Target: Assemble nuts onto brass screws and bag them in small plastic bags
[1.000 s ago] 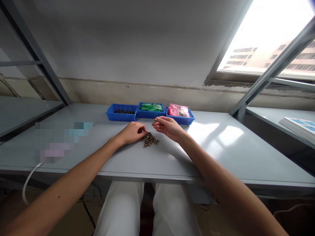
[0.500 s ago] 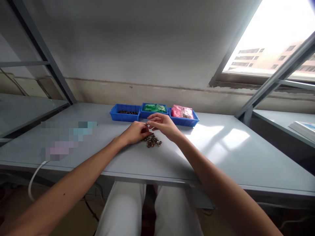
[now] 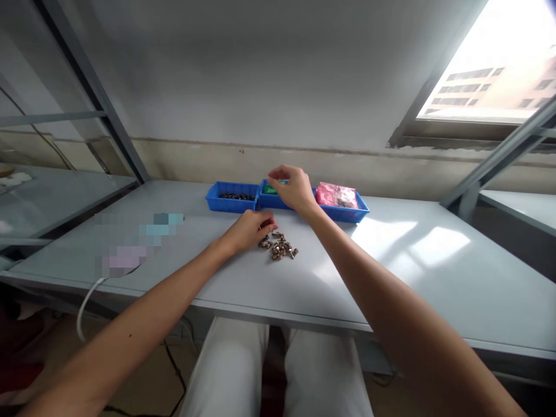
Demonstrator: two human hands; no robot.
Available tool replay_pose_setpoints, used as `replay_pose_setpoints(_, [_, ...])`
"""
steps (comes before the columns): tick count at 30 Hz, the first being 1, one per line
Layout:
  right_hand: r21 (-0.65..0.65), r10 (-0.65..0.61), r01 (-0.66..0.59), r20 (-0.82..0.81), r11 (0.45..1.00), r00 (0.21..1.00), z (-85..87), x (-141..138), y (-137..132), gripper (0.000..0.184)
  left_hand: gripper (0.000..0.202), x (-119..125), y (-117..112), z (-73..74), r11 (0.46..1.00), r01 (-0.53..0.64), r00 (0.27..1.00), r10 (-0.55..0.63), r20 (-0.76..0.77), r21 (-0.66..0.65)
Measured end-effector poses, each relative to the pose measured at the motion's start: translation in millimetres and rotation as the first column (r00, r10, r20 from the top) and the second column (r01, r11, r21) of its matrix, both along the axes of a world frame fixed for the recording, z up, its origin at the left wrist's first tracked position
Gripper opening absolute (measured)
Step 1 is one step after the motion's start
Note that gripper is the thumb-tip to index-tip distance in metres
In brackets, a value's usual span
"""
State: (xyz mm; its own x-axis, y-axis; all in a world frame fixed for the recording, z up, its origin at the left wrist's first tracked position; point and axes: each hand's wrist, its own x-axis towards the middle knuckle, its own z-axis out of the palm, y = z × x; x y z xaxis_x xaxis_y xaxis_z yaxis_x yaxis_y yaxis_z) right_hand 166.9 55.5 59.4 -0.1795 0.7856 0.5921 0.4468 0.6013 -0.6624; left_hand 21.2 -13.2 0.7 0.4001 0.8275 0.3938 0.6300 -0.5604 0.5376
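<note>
1. The right hand is raised above the table, with thumb and forefinger pinched narrow. Whether a small piece is held between them cannot be told.
2. Directly beneath and just behind this hand, the middle tray is seen, with a green bag showing at the fingertips.
3. The left hand is rested on the table, nearer the body than the right hand. Its fingers are curled close at the edge of a heap of small metal parts. Whether a piece is gripped cannot be told.
4. The heap is touched by the left hand's fingertips and lies just to that hand's right, below the right wrist.
5. Beyond the left hand, a left tray holding dark small parts is set. To the right of the right hand, a right tray with pink bags is placed. The three trays stand touching in a row.
6. The step in hand is judged to be work on single pieces from the heap, with the right hand brought over the middle tray.
7. For the next move, a fine fingertip pinch is called for, so that one piece is parted from the heap without the rest being scattered.
</note>
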Motion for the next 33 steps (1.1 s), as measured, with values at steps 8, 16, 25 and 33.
replay_pose_setpoints(8, [0.008, 0.086, -0.088, 0.094, 0.996, 0.992, -36.5, 57, -20, 0.011, 0.025, 3, 0, 7.2, 0.982, 0.082, 0.915, -0.006, 0.404, -0.171])
replay_pose_setpoints(16, [-0.188, 0.258, -0.217, 0.230, 0.958, 0.939, -55.0, 58, -36, 0.014, 0.029, -5, 2, 13.9, 0.950, 0.183, 0.673, 0.066, 0.737, -0.252])
replay_pose_setpoints(25, [-0.225, 0.279, -0.213, 0.324, 0.951, 0.904, -56.4, 60, -50, 0.015, 0.022, -12, -1, 18.2, 0.850, 0.419, 0.476, 0.096, 0.874, -0.321])
replay_pose_setpoints(33, [-0.262, 0.275, -0.190, 0.337, 0.946, 0.900, -56.7, 57, -55, 0.015, 0.021, -15, -2, 18.8, 0.790, 0.538, 0.400, 0.065, 0.914, -0.292])
